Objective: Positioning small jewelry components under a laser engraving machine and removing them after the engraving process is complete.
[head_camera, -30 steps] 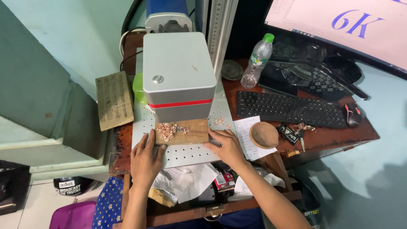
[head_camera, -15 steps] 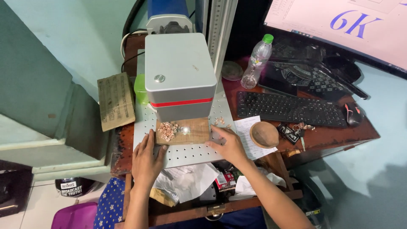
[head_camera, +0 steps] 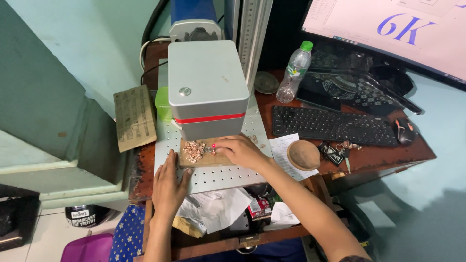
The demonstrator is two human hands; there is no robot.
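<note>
In the middle of the frame, a small wooden block [head_camera: 204, 156] lies on a metal plate with holes [head_camera: 228, 177]. A little pile of tiny pinkish pieces [head_camera: 193, 150] sits on the block. The right hand [head_camera: 239, 151] rests on the block's right end, fingers curled together near a red light dot [head_camera: 213, 145]; what they pinch is too small to tell. The left hand [head_camera: 169, 183] lies flat and open, fingertips touching the block's left edge. A grey box machine with a red stripe [head_camera: 208, 87] stands just above. Lower middle, a small red and white packet [head_camera: 259, 207] lies among white papers [head_camera: 213, 206].
</note>
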